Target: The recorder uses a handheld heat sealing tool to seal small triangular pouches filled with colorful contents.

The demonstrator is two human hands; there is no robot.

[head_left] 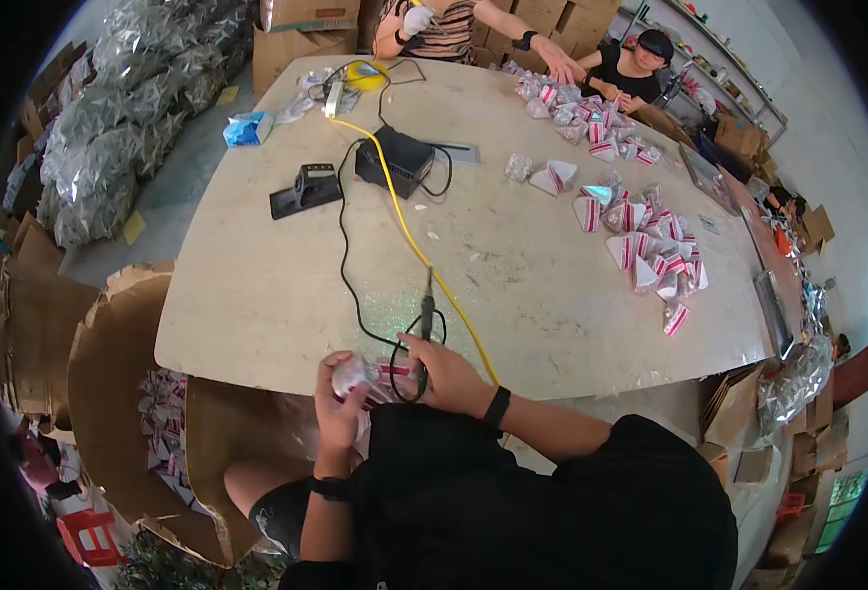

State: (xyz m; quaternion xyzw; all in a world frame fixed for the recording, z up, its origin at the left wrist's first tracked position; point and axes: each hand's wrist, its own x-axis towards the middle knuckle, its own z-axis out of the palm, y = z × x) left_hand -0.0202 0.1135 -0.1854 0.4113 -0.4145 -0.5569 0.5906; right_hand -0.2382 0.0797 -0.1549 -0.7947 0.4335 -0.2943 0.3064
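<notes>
At the table's near edge, my left hand is closed on a small clear plastic packet. A red-and-white card or label shows between my two hands; whether it is part of that packet I cannot tell. In my right hand is a soldering iron, its dark handle upright and its thin metal tip pointing away from me. The iron's black cable loops round by my right hand and runs up the table to a black box-shaped station.
A black iron stand sits left of the station. A yellow cord crosses the table. Piles of red-and-white packets lie at right. A large carton of packets stands at lower left. Another person's hand reaches over the far packets.
</notes>
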